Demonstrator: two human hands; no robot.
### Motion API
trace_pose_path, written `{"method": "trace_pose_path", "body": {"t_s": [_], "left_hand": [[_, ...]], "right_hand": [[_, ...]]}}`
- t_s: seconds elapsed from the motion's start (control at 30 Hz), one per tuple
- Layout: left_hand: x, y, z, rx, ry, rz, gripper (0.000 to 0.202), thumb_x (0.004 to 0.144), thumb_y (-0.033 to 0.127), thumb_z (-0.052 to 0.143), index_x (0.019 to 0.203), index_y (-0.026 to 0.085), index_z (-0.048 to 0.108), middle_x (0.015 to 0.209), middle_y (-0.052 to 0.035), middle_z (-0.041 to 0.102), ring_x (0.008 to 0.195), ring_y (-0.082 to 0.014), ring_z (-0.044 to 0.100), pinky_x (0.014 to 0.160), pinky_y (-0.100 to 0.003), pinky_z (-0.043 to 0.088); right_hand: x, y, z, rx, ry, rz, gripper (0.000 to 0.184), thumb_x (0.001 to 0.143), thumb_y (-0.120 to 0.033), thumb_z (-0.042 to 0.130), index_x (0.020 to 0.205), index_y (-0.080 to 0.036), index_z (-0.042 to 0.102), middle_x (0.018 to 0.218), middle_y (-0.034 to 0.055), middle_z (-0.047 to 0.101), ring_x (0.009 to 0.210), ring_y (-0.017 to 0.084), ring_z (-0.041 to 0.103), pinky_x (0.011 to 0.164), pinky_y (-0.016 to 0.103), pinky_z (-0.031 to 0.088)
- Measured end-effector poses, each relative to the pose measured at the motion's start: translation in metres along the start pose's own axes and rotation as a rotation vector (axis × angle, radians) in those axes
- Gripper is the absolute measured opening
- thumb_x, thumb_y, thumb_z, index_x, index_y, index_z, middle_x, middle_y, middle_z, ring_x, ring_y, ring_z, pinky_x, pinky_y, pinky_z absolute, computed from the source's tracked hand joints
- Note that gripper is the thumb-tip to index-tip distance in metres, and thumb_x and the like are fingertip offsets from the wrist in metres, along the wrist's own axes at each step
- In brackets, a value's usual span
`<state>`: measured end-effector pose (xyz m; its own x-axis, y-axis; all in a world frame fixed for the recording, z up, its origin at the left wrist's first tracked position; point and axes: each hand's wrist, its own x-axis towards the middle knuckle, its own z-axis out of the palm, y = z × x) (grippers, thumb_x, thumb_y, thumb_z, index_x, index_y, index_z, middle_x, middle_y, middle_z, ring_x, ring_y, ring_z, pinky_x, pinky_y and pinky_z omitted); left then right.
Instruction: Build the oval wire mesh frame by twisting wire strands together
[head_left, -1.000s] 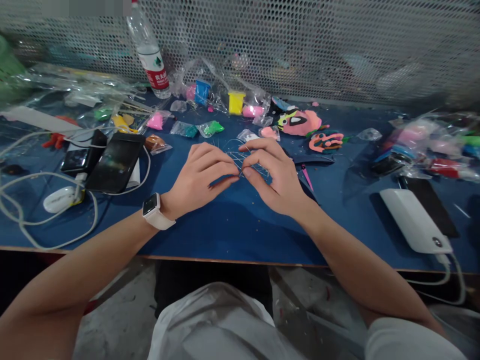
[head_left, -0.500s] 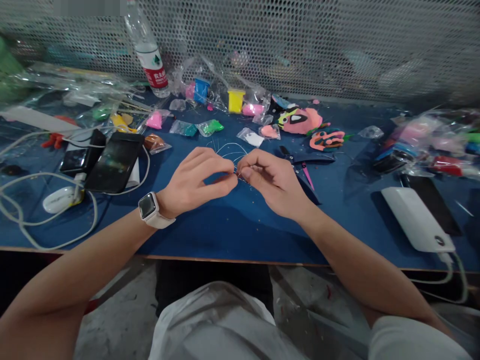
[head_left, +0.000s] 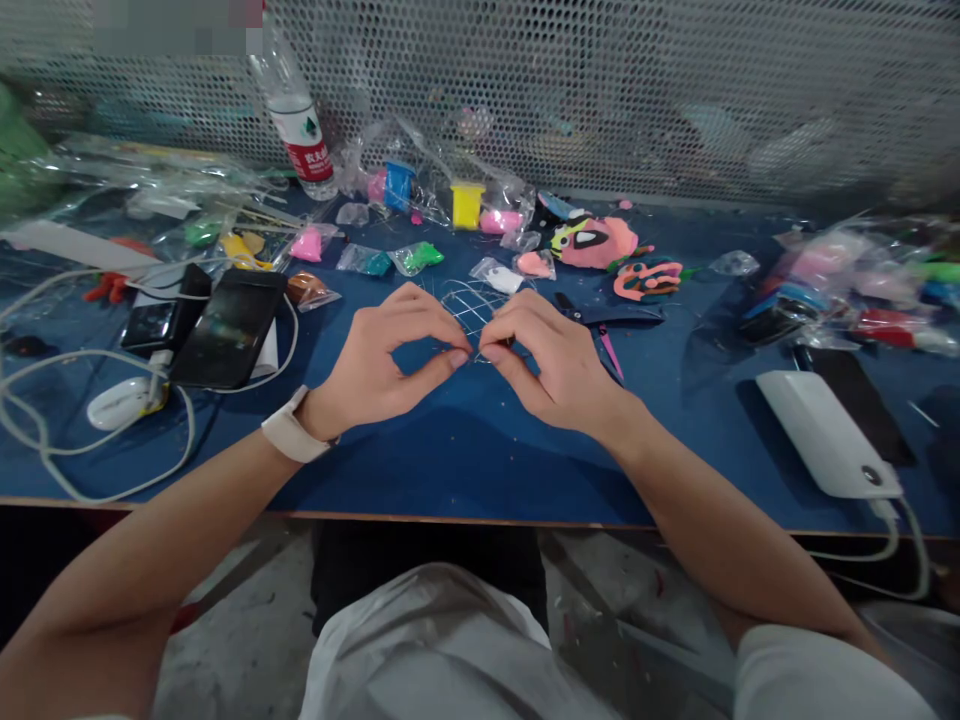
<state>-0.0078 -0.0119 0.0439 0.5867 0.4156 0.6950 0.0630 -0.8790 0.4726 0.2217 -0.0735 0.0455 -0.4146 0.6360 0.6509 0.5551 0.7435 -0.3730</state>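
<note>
A loose frame of thin, bent wire [head_left: 471,310] stands between my hands, its loops crossing just above the blue table. On its left side, my left hand [head_left: 401,350] pinches the wire between thumb and forefinger. From the right, my right hand [head_left: 551,360] pinches the same wire with thumb and fingertips, close to the left fingertips. The exact grip points are partly hidden by the fingers. Pliers with dark handles [head_left: 622,315] lie just beyond my right hand, beside a thin pink tool [head_left: 610,350]. A small bag of white clay [head_left: 501,277] lies behind the wire.
Along the back are a water bottle [head_left: 300,135], a blue tub [head_left: 399,186], a yellow tub [head_left: 467,205] and clay figures [head_left: 596,242]. Phones [head_left: 229,328] and coiled cable lie left. A white power bank [head_left: 825,432] lies right, near the table's front edge [head_left: 450,518].
My left hand has rolled, turning the watch face out of sight, and its thumb and forefinger have closed. The wire frame shows more crossing loops between my hands. The view has shifted slightly.
</note>
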Motion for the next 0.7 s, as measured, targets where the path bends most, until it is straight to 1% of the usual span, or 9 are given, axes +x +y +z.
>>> {"method": "trace_pose_path", "body": {"t_s": [0.07, 0.2, 0.23, 0.3, 0.43, 0.57, 0.7], "left_hand": [[-0.001, -0.004, 0.000, -0.017, -0.048, -0.021, 0.009, 0.102, 0.025, 0.072, 0.096, 0.021, 0.078, 0.092, -0.0033, 0.082, 0.090, -0.0199, 0.071, 0.091, -0.039, 0.059], [-0.004, -0.014, 0.001, 0.033, -0.092, 0.007, 0.006, 0.100, 0.025, 0.077, 0.097, 0.023, 0.081, 0.089, -0.0016, 0.082, 0.097, -0.0214, 0.072, 0.099, -0.041, 0.057], [-0.004, -0.015, 0.000, 0.043, -0.107, 0.012, 0.006, 0.100, 0.026, 0.077, 0.097, 0.024, 0.081, 0.089, -0.0013, 0.082, 0.097, -0.0214, 0.072, 0.100, -0.041, 0.056], [-0.004, -0.017, 0.000, 0.034, -0.148, 0.011, 0.007, 0.101, 0.028, 0.077, 0.096, 0.025, 0.082, 0.090, -0.0011, 0.082, 0.095, -0.0210, 0.072, 0.097, -0.040, 0.057], [-0.003, -0.020, -0.002, -0.025, -0.217, 0.007, 0.008, 0.101, 0.030, 0.078, 0.096, 0.025, 0.082, 0.091, -0.0015, 0.082, 0.091, -0.0200, 0.071, 0.089, -0.036, 0.058], [-0.002, -0.022, -0.002, -0.028, -0.245, 0.024, 0.011, 0.102, 0.031, 0.076, 0.094, 0.024, 0.080, 0.094, -0.0025, 0.082, 0.091, -0.0193, 0.074, 0.092, -0.036, 0.059], [-0.004, -0.023, -0.001, 0.087, -0.240, 0.057, 0.013, 0.104, 0.030, 0.072, 0.094, 0.024, 0.078, 0.093, -0.0024, 0.081, 0.096, -0.0209, 0.074, 0.097, -0.038, 0.057]], "right_hand": [[0.000, 0.002, -0.002, -0.081, -0.034, -0.060, 0.012, 0.111, -0.017, 0.054, 0.102, -0.024, 0.056, 0.093, 0.0038, 0.061, 0.087, 0.022, 0.056, 0.082, 0.039, 0.046], [-0.001, 0.007, -0.004, -0.210, -0.096, -0.123, 0.012, 0.112, -0.018, 0.052, 0.103, -0.024, 0.056, 0.094, 0.0045, 0.063, 0.089, 0.023, 0.055, 0.082, 0.041, 0.042], [-0.001, 0.007, -0.004, -0.228, -0.106, -0.130, 0.012, 0.113, -0.019, 0.051, 0.103, -0.024, 0.057, 0.094, 0.0049, 0.063, 0.089, 0.024, 0.055, 0.081, 0.041, 0.042], [0.000, 0.007, -0.005, -0.252, -0.128, -0.141, 0.013, 0.113, -0.020, 0.050, 0.103, -0.024, 0.058, 0.094, 0.0056, 0.063, 0.089, 0.024, 0.054, 0.081, 0.041, 0.041], [-0.001, 0.005, -0.003, -0.236, -0.190, -0.131, 0.017, 0.114, -0.020, 0.047, 0.102, -0.023, 0.058, 0.094, 0.0071, 0.063, 0.088, 0.025, 0.051, 0.081, 0.042, 0.043], [-0.001, 0.003, -0.002, -0.235, -0.223, -0.103, 0.018, 0.114, -0.019, 0.045, 0.102, -0.022, 0.058, 0.096, 0.0083, 0.063, 0.089, 0.025, 0.051, 0.082, 0.043, 0.044], [-0.001, 0.002, 0.000, -0.232, -0.243, -0.073, 0.019, 0.114, -0.017, 0.044, 0.101, -0.022, 0.057, 0.096, 0.0083, 0.062, 0.089, 0.025, 0.051, 0.083, 0.042, 0.044]]}}
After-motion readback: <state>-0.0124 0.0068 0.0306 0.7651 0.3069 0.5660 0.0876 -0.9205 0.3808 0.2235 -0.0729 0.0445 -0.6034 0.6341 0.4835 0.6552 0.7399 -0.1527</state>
